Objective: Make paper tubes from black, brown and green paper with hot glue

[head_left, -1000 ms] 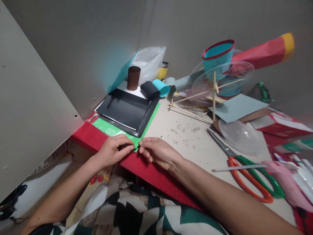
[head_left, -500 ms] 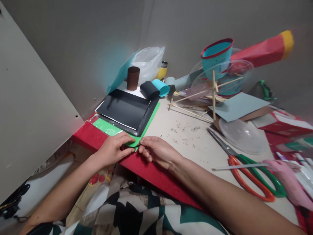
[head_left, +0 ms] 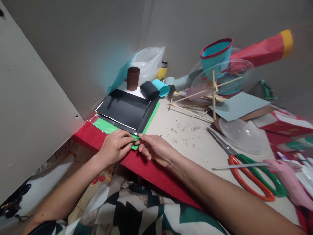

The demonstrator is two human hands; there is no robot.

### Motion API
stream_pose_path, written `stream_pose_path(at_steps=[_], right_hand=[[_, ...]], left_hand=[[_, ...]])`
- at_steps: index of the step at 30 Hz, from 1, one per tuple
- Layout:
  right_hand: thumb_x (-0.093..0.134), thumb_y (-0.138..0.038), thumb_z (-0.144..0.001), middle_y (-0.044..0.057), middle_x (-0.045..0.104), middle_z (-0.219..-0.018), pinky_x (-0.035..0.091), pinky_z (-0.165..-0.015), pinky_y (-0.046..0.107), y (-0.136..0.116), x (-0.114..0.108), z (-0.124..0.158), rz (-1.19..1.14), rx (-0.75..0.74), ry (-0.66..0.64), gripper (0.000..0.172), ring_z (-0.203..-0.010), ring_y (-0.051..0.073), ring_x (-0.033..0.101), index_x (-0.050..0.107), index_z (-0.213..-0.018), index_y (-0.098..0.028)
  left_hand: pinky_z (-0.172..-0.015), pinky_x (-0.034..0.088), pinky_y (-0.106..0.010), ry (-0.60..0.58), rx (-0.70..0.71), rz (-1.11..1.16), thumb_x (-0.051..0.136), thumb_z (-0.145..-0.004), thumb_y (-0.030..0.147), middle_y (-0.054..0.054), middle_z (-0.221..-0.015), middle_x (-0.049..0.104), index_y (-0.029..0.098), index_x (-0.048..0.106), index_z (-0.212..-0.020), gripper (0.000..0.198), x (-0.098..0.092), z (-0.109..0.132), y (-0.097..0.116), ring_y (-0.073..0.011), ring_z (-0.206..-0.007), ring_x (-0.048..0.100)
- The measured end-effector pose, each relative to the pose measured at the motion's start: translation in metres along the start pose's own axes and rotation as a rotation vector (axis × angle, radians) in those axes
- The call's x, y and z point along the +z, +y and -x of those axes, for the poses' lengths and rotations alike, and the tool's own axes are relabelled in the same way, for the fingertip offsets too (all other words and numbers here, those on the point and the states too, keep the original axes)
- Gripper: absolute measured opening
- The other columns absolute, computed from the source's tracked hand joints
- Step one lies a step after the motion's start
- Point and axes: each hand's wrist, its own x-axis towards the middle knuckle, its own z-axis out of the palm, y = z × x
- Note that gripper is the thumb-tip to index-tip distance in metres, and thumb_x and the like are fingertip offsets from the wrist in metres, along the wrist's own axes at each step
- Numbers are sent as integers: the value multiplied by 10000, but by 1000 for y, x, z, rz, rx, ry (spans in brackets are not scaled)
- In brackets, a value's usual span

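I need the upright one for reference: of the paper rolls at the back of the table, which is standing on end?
The brown roll, left of the others. The black roll and the light blue roll beside it both lie on their sides.

Both hands now sit slightly farther up the green paper sheet toward the black sheet: the left hand curls tighter, and the right hand (fingertips pinched) meets it at the corner.

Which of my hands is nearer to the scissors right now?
Right. The right hand is at the green paper, with bare table between it and the scissors; the left hand lies beyond it, farther away.
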Motion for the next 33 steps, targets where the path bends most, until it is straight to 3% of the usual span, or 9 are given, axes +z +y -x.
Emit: stream_pose_path(at_steps=[7, 13, 23, 33], right_hand=[[520, -91, -896, 2, 605, -450, 365, -266, 132, -2, 5, -3, 34, 45, 40, 340, -279, 51, 435, 621, -572, -116], [485, -100, -895, -20, 521, -349, 302, -251, 144, 0, 3, -1, 61, 6, 78, 399, -233, 58, 384, 571, -507, -134], [542, -230, -975, -108, 462, -438, 300, -309, 145, 1, -9, 4, 143, -39, 101, 383, -297, 29, 355, 529, -604, -139], [559, -261, -972, -104, 473, -460, 293, -306, 141, -2, -28, 10, 204, -55, 75, 389, -304, 23, 357, 524, -606, -134]], left_hand=[[-805, 493, -375, -70, -45, 54, 576, -872, 181, -91, -1005, 698, 179, 687, -1029, 192, -1, -2, 0, -219, -907, 615], [-913, 468, -424, -169, -140, 27, 641, -850, 289, -131, -1142, 632, 152, 631, -1180, 358, -5, -2, -3, -261, -1054, 578], [-931, 468, -439, -158, -172, -62, 657, -839, 417, -147, -1155, 606, 141, 615, -1204, 460, -4, 0, -3, -280, -1066, 558], [-938, 470, -454, -139, -181, -56, 657, -829, 464, -158, -1175, 586, 138, 596, -1211, 506, -5, 1, -4, -289, -1091, 546]])
